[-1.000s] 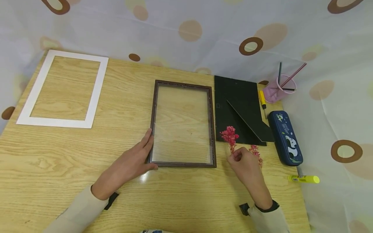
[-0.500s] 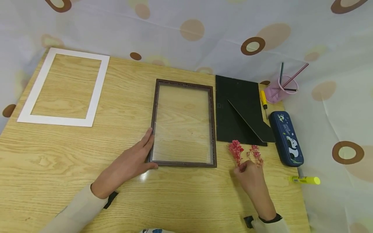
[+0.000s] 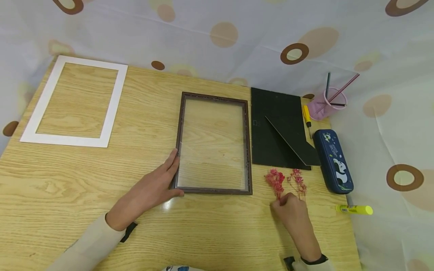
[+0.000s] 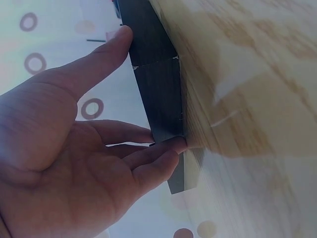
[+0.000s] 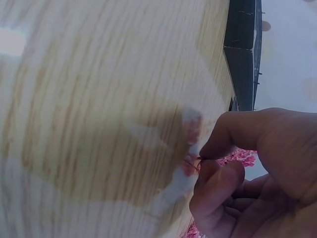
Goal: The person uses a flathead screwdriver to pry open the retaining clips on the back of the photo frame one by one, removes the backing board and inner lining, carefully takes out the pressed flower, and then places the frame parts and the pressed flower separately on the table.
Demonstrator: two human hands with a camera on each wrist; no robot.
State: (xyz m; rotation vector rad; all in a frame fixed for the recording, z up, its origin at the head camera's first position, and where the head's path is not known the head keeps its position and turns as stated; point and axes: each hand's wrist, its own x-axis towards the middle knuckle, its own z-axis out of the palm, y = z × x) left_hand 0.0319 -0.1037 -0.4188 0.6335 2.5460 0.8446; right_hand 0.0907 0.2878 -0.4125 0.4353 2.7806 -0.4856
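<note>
A dark brown picture frame (image 3: 249, 150) with a glass pane lies flat on the wooden table. My left hand (image 3: 152, 188) rests against its near left corner, thumb along the near edge and mostly straight fingers at the left side; the left wrist view shows this hand (image 4: 94, 153) touching the dark frame (image 4: 158, 94). My right hand (image 3: 291, 214) pinches the thin stems of a pink dried flower sprig (image 3: 275, 180), low over the table right of the frame. A second pink sprig (image 3: 297, 181) lies just beside it. In the right wrist view, thumb and forefinger meet on the stems.
A black backing board (image 3: 271, 139) with a raised stand leaf lies right of the frame. Beyond it are a yellow screwdriver (image 3: 306, 114), a pink pen cup (image 3: 318, 107), a navy pencil case (image 3: 332, 162) and a yellow highlighter (image 3: 356, 209). A white mat (image 3: 68, 140) lies far left.
My right hand has moved toward me and slightly right, lowering the pink sprig from the backing board's edge to beside the other sprig. The left hand stays at the frame corner.
</note>
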